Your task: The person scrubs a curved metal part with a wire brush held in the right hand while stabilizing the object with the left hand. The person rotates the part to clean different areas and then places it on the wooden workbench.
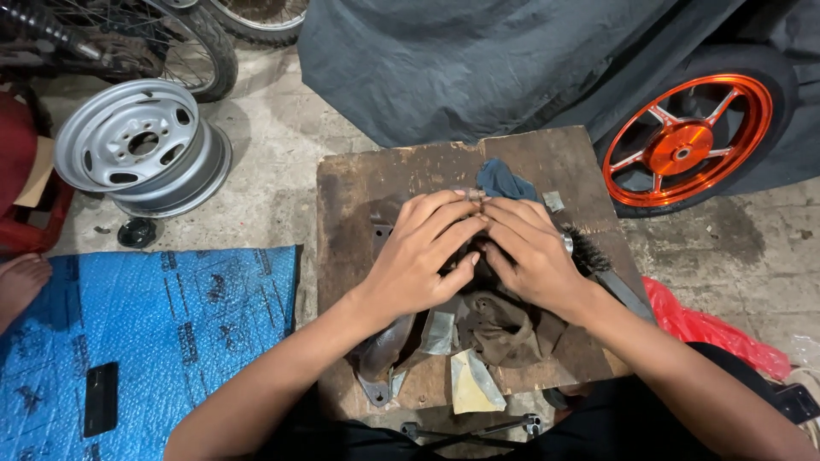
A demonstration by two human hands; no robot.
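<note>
Both my hands rest together over the middle of a worn wooden board (359, 183). My left hand (423, 256) and my right hand (534, 252) meet at the fingertips, pinching a small metal piece (472, 195). Under the palms lies a dark metal part, mostly hidden. A dirty brown rag (504, 329) lies just below the hands, and a blue rag (504, 181) just beyond the fingertips. A black wire brush (589, 249) pokes out from under my right hand. Folded sandpaper pieces (474, 384) sit at the board's near edge.
A silver steel wheel rim (141, 145) lies on the concrete at left, with a blue tarp (154, 333) below it carrying a black phone (101, 397). An orange alloy wheel (683, 141) stands at right beside a grey cover (461, 60). A red plastic bag (709, 329) lies at right.
</note>
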